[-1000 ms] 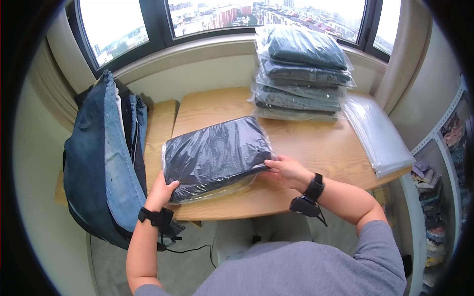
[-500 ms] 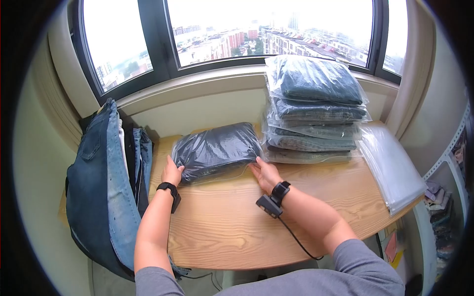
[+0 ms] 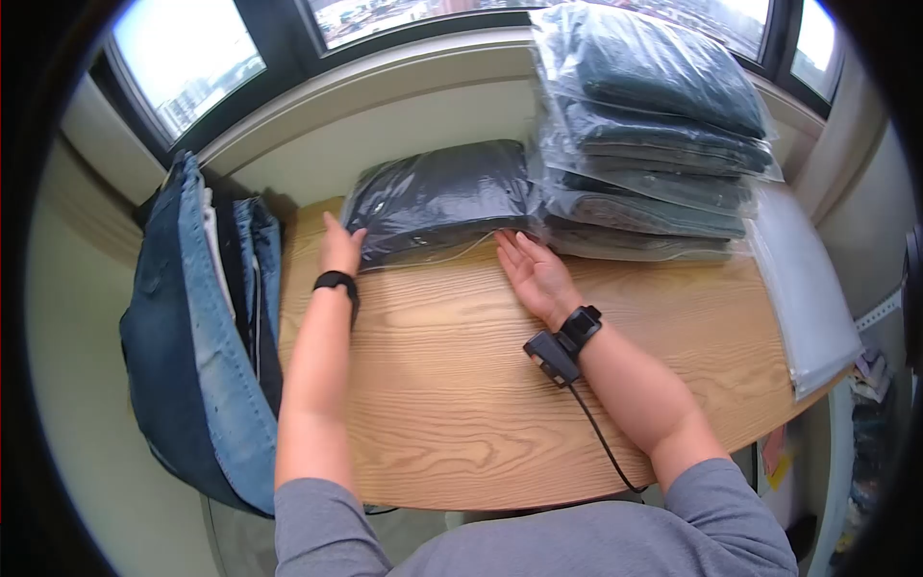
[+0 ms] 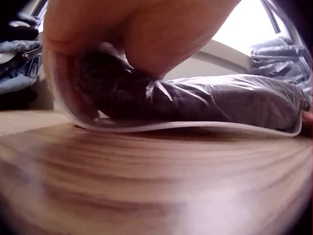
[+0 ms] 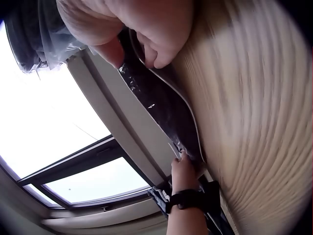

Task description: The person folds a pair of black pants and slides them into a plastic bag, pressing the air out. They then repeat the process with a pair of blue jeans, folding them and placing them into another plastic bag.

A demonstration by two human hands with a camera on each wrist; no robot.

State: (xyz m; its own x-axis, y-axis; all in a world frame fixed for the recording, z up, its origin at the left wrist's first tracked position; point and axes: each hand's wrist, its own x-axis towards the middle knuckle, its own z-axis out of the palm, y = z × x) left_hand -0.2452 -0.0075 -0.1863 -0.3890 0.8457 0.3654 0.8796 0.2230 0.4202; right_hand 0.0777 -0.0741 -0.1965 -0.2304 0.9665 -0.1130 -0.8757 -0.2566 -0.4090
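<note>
A dark, folded bundle in clear plastic [image 3: 437,197] is gripped at one end by the left hand [image 3: 339,250], the other seemingly pinched by the right hand [image 3: 540,281].

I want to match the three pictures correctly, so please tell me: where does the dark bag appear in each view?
Head: the dark bag is above centre, slightly left, beside the tall stack.
Left wrist: across the middle, from under the left hand to the right edge.
Right wrist: slanting from the top, left of centre, to lower down, right of centre.
Shared landmark: the wooden table.
</note>
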